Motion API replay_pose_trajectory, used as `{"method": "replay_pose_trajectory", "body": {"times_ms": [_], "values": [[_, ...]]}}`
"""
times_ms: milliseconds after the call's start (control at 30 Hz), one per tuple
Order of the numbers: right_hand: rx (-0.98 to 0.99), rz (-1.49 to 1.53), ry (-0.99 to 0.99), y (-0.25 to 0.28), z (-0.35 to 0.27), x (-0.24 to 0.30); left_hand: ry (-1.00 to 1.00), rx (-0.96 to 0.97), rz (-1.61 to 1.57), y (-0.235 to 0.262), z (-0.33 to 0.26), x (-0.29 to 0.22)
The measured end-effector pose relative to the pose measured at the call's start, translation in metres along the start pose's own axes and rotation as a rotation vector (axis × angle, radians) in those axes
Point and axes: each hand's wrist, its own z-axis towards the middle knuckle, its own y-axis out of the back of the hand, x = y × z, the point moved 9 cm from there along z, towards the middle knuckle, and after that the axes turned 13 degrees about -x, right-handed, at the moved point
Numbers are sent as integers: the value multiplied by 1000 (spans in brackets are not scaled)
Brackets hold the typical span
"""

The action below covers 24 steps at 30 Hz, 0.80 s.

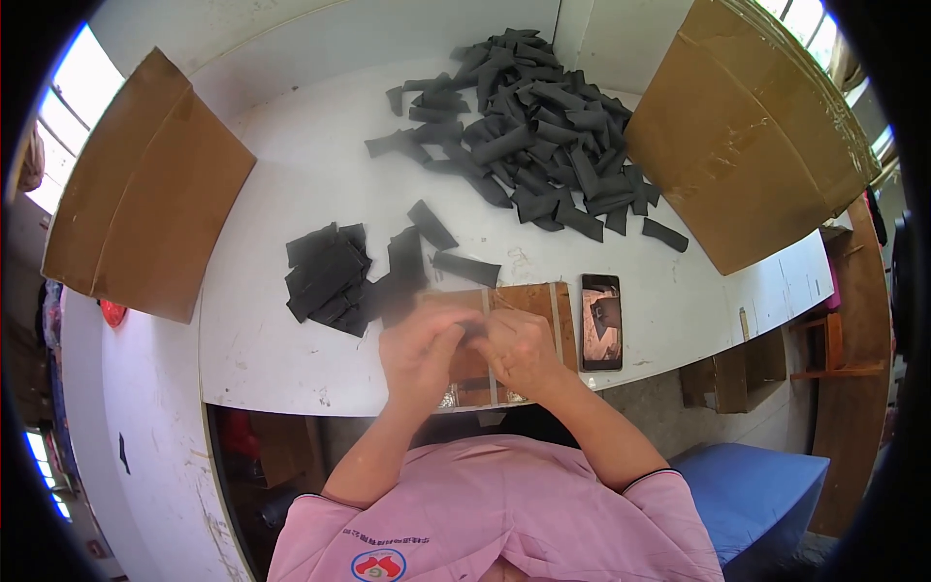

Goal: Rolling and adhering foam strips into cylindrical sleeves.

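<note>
Just below frame centre, your left hand (415,344) and right hand (524,351) grasp dark cloth (472,331) in their fingers.

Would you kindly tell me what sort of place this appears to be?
Probably a workshop or factory workstation: a white worktable holds a heap of similar dark pieces, with brown cardboard panels at both sides.

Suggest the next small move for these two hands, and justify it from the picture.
Perhaps tug the dark piece gently with the right hand while the left hand steadies it: both hands pinch it over the brown board, mostly hiding it.
</note>
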Motion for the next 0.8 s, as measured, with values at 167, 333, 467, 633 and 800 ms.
{"method": "replay_pose_trajectory", "body": {"times_ms": [167, 333, 467, 633, 800], "values": [[-77, -6, -7, 2, -7, 0, -43, -64, 72, -1, -7, -2], [-70, -41, 58, 11, 2, 13, 4, -105, -40, 6, -5, -9], [-37, -15, 65, 3, 1, 7, 46, -73, -32, 3, -3, -1], [-70, 19, 45, -1, -3, 3, 31, -46, 4, 1, -4, 0], [-103, -15, 13, 6, -5, 3, 164, -39, -93, -1, -15, 17]]}}
